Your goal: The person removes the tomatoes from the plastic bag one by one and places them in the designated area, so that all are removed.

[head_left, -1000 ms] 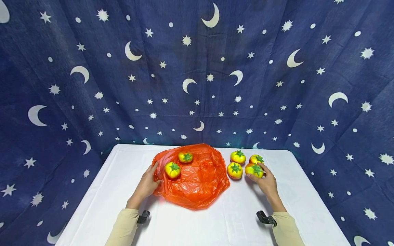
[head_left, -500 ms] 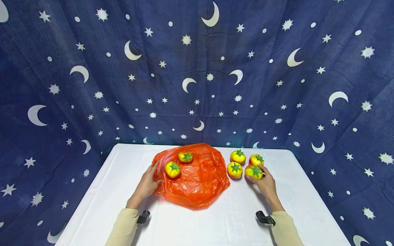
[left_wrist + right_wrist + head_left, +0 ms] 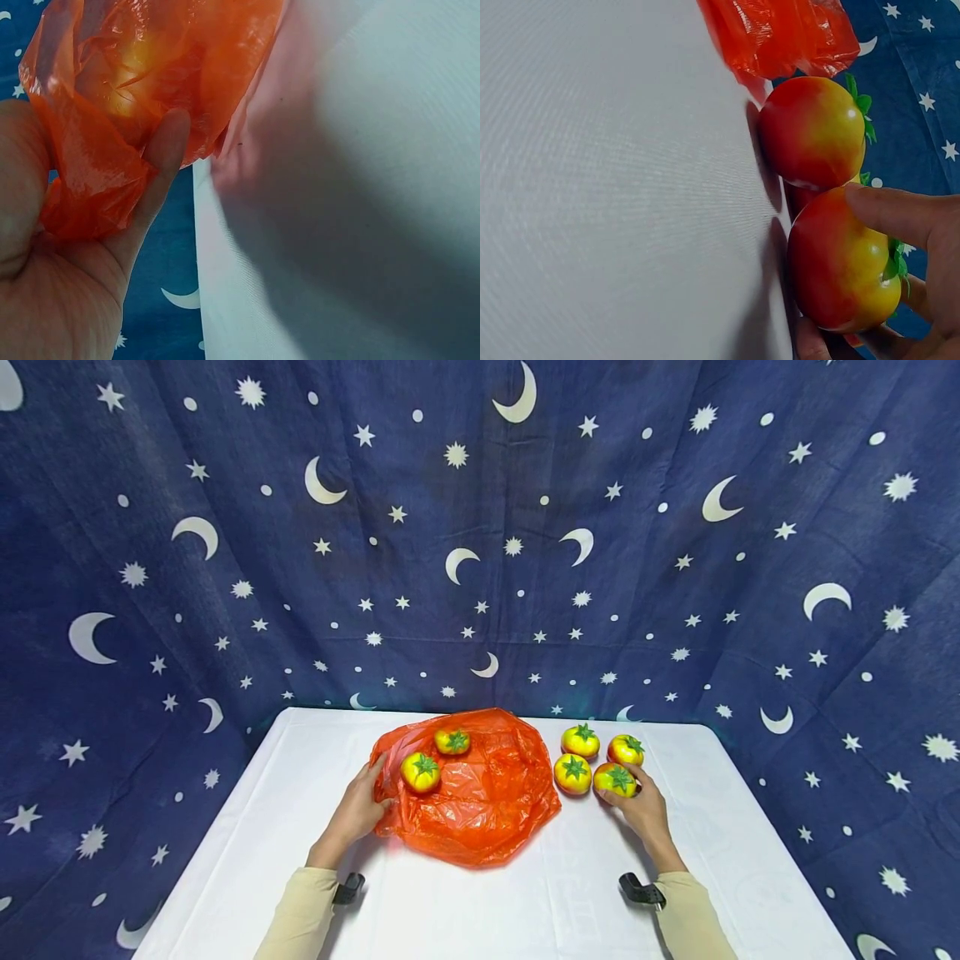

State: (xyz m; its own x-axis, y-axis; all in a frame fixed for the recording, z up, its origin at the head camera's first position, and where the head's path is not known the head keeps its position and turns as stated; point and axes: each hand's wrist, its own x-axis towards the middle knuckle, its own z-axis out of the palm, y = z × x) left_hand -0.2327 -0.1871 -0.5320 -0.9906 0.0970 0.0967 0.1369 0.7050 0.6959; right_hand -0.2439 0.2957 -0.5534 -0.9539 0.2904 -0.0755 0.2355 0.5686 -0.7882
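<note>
My left hand [image 3: 356, 810] holds the left edge of a crumpled orange-red plastic bag [image 3: 480, 818], gathered between thumb and fingers. Within the bag's outline lie two yellow tomatoes with green leaf tops, one nearer [image 3: 420, 774] and one farther back [image 3: 452, 742]. A yellow glow shows through the plastic [image 3: 127, 90] in the left wrist view. On the right, my right hand [image 3: 647, 814] grips a red-and-yellow tomato [image 3: 840, 262], thumb on its near side and fingers round the far side. Beside it sits another tomato [image 3: 810, 127], close against it in the right wrist view.
Two more tomatoes stand behind on the white-covered table [image 3: 465, 918], one at the back left [image 3: 580, 742] of the group and one at the back right [image 3: 626, 750]. A dark blue curtain [image 3: 480, 568] with moons and stars hangs beyond the table's back edge.
My right hand has shifted slightly left and toward me with the tomato, bringing it closer to the tomato on its left. The left hand and the bag have stayed put.
</note>
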